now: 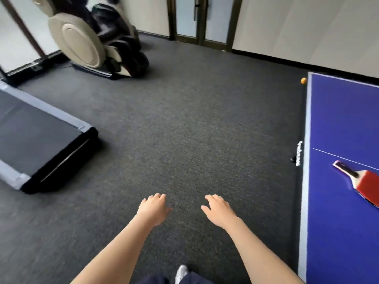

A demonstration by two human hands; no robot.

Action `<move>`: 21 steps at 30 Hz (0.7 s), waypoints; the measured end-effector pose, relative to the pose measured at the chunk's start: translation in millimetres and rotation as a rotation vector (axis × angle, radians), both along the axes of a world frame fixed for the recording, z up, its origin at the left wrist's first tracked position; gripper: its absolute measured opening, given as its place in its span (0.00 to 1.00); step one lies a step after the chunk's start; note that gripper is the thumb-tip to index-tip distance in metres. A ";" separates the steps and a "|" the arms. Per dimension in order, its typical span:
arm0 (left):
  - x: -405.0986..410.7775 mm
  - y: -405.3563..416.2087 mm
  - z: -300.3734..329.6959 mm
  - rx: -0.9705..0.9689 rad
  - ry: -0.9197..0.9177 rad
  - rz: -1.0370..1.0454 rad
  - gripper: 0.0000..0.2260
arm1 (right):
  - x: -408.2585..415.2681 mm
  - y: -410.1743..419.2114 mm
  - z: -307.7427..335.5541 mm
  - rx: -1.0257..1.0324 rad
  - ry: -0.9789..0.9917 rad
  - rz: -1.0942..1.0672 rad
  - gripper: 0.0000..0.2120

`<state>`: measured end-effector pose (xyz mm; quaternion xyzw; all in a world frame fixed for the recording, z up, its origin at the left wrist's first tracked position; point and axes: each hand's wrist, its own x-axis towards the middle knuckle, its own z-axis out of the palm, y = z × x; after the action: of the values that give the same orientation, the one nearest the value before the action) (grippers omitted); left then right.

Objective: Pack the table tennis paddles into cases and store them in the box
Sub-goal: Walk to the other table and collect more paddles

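Over the grey carpet, both hands out in front and empty: left hand (153,209) palm down, fingers loosely spread; right hand (218,210) the same, fingers relaxed and holding nothing. Well apart from the blue surface (338,124) on the right, with bare floor underneath.

On that surface, near its right edge of view, lay one red paddle (364,182), flat, handle pointing up and left toward the white line, blade partly cut off by the frame. Uncased and untouched, by the look of it. Beyond the far corner of the surface, a small orange ball (303,80) (whether resting on the floor or on something could not be told).

No case and no box anywhere in view, so nothing to show any packing done. Judged as the very start: paddle yet to be picked up, slid into a case, closed and stored. How many paddles remained could not be told, with only this one showing.

Elsewhere: a treadmill deck (41,144) at left, a massage chair (90,39) in the far corner, a white shoe (181,273) at the bottom edge.
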<state>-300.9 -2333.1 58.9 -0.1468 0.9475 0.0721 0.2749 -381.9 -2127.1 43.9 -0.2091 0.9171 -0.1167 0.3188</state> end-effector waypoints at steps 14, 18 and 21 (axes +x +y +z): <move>-253.1 44.1 -6.3 0.056 0.023 -0.486 0.22 | -143.4 52.4 -3.8 0.028 0.007 -0.454 0.23; -334.3 55.2 -10.2 0.076 0.016 -0.623 0.23 | -194.9 55.7 -4.8 0.028 -0.011 -0.605 0.23; -385.9 67.5 -10.2 0.082 0.003 -0.718 0.23 | -224.4 60.9 -4.5 0.015 -0.012 -0.721 0.24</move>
<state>-686.8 -2265.6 48.7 0.2067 0.9353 0.0093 0.2869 -606.3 -2066.2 39.4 0.1307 0.9309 -0.2159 0.2640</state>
